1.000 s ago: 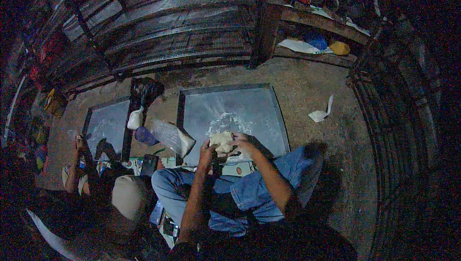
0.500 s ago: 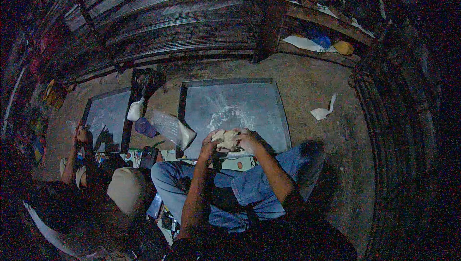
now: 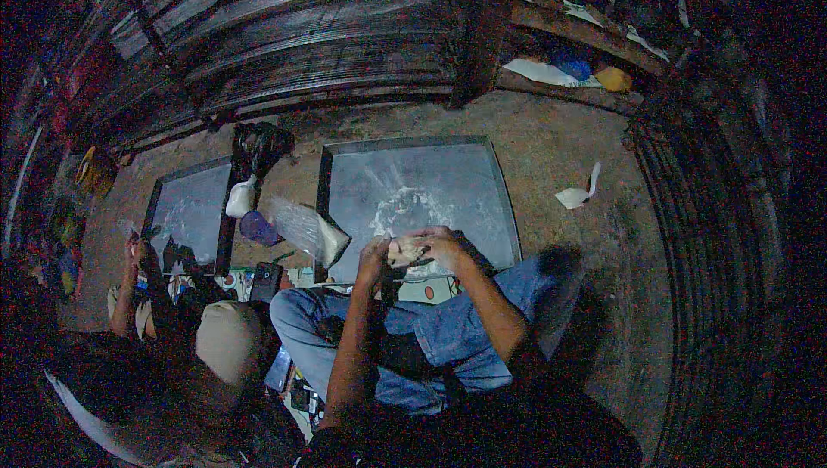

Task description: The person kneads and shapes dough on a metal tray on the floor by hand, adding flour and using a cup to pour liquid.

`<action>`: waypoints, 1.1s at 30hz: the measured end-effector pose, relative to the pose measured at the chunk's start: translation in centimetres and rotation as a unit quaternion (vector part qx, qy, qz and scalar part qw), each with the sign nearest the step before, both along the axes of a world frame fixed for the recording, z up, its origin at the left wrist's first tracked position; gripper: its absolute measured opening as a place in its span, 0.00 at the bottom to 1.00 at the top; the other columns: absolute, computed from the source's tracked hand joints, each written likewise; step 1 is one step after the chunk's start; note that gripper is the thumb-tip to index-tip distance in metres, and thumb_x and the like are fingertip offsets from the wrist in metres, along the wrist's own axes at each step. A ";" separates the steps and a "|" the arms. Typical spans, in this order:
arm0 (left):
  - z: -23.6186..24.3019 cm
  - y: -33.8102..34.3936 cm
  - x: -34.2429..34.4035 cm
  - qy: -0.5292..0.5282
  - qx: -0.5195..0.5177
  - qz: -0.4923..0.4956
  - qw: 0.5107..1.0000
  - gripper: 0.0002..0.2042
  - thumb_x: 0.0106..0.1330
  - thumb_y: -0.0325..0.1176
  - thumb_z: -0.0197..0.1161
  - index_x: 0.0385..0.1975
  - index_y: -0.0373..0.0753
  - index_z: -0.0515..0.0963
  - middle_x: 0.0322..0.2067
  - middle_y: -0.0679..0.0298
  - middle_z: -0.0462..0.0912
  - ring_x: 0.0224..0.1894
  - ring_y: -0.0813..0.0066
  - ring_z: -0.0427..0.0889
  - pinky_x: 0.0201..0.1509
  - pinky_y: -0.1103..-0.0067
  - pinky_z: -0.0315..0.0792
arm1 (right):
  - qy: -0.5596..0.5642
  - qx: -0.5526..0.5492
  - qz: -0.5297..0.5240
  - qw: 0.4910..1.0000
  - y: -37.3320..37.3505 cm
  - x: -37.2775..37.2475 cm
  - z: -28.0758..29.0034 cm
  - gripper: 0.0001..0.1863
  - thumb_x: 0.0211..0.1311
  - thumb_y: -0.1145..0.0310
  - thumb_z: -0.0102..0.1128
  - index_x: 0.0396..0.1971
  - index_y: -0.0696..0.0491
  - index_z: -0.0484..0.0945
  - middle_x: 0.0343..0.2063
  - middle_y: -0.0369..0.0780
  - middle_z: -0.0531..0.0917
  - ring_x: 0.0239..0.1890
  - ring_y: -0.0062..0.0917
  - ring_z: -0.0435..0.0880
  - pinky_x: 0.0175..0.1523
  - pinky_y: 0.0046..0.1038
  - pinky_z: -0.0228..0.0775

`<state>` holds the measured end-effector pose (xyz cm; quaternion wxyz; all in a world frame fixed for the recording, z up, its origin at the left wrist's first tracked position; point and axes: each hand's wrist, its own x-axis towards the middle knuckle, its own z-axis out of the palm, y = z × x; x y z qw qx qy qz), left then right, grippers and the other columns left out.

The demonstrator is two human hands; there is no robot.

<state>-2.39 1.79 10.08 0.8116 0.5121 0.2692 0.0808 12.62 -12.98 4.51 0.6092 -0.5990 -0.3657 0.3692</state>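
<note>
A pale lump of dough (image 3: 405, 252) is between my two hands, over the near edge of a dark rectangular tray (image 3: 465, 167). My left hand (image 3: 373, 261) closes on its left side. Across its right side and top lies my right hand (image 3: 442, 248), fingers curled over it, hiding much of the lump. White flour (image 3: 409, 207) is smeared over the middle of the tray. Left of the tray lies a clear plastic bag (image 3: 332, 241) with white powder in it.
A purple cup (image 3: 258, 228) and a small white bag (image 3: 241, 198) lie between the trays. At left, another person's hands (image 3: 138, 250) work beside a second tray (image 3: 194, 197). A white scrap (image 3: 572, 198) lies on the floor at right. Wooden slats (image 3: 345, 55) stand behind.
My right hand has shifted left over the dough, covering more of it. The view has moved slightly. The other person's hands have risen a little.
</note>
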 end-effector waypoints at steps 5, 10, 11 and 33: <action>-1.3 -0.9 0.2 0.006 0.052 0.063 0.997 0.13 0.65 0.37 0.58 0.46 0.38 0.74 0.31 0.65 0.77 0.28 0.76 0.76 0.29 0.79 0.72 | 0.255 -0.125 -0.089 0.955 -0.1 -0.9 3.8 0.18 0.47 0.75 0.65 0.42 0.56 0.77 0.37 0.38 0.82 0.37 0.28 0.83 0.33 0.29 0.79; -1.9 -0.5 0.6 -0.067 0.342 0.037 0.937 0.23 0.61 0.34 0.63 0.56 0.38 0.67 0.44 0.54 0.75 0.42 0.63 0.78 0.44 0.71 0.73 | -0.021 -0.076 -0.202 0.976 -0.7 -0.4 2.6 0.20 0.42 0.73 0.71 0.39 0.52 0.77 0.38 0.35 0.81 0.37 0.27 0.81 0.35 0.26 0.76; -2.3 0.4 0.4 -0.078 0.470 0.033 0.879 0.25 0.59 0.33 0.64 0.57 0.38 0.66 0.46 0.52 0.74 0.45 0.60 0.77 0.47 0.68 0.72 | -0.059 -0.093 -0.203 0.973 -0.1 -0.6 2.9 0.19 0.42 0.72 0.71 0.38 0.52 0.77 0.36 0.35 0.81 0.37 0.26 0.81 0.36 0.25 0.75; -0.2 -2.6 0.7 -0.059 0.244 -0.063 0.966 0.15 0.60 0.34 0.63 0.43 0.32 0.75 0.34 0.62 0.82 0.35 0.77 0.80 0.38 0.79 0.74 | -0.008 -0.117 -0.181 0.976 -1.2 -1.0 4.4 0.21 0.56 0.62 0.61 0.47 0.59 0.73 0.38 0.43 0.82 0.32 0.29 0.84 0.35 0.25 0.75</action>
